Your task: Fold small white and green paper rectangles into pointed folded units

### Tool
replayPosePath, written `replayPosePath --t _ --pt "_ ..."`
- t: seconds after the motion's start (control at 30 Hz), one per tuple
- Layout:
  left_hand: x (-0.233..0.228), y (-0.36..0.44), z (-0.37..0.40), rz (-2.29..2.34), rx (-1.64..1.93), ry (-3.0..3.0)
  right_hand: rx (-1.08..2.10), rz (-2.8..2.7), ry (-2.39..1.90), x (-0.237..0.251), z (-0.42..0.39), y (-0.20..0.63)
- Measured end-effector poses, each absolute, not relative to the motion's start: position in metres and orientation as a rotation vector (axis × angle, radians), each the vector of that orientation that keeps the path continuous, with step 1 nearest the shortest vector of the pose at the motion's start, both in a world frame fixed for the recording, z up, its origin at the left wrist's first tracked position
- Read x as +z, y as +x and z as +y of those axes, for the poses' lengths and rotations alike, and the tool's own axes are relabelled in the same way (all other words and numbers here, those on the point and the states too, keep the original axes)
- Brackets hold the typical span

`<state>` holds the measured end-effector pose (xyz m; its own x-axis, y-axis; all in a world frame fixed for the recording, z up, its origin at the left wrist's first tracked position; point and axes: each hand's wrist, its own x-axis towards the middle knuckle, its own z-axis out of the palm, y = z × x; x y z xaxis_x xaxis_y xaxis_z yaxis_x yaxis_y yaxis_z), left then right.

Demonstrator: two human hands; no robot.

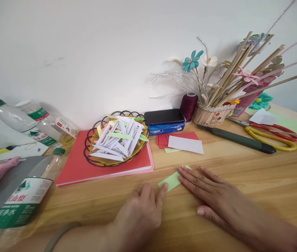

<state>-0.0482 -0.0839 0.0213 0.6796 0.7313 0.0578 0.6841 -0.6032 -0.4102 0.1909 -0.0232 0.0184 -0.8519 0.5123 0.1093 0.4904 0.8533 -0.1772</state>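
Green paper: a small light-green paper strip (171, 180) lies flat on the wooden worktop (243, 168), near the front edge, between the two hands.
Left hand: the left hand (140, 213) rests on the worktop with fingers loosely curled, one fingertip (164, 188) touching the strip's near-left end; it grips nothing.
Right hand: the right hand (211, 192) lies flat, palm down, fingers straight and slightly spread, its fingertips pressing on the strip's right end.
Basket: a wire basket (115, 140) full of folded white and green paper pieces stands on a stack of red sheets (80, 168), behind the left hand.
Loose papers: small red squares with a white sheet (185, 144) on top lie just behind the strip.
Further back: a blue tissue pack (165, 126), a dark thread spool (188, 106), a holder of sticks and paper flowers (211, 113).
Right side: a dark green knife (240, 139) and yellow scissors (271, 140).
Left side: water bottles (19, 203).
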Motion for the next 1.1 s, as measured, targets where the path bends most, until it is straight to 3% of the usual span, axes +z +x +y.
replayPosePath --t 0.27,0.47,0.73,1.1 --pt "0.018 -0.049 -0.082 -1.072 0.205 -2.490 0.336 -2.844 -0.854 0.022 -0.014 0.199" --pt "0.020 -0.047 -0.082 -1.019 0.195 -2.516 0.148 -2.820 -0.972 0.004 0.000 0.222" --pt "0.016 -0.045 -0.066 -0.861 -0.337 -2.561 0.133 -2.860 -0.919 0.011 -0.012 0.211" --pt "0.006 -0.051 -0.067 -0.802 -0.139 -2.556 0.072 -2.900 -0.836 0.014 -0.012 0.206"
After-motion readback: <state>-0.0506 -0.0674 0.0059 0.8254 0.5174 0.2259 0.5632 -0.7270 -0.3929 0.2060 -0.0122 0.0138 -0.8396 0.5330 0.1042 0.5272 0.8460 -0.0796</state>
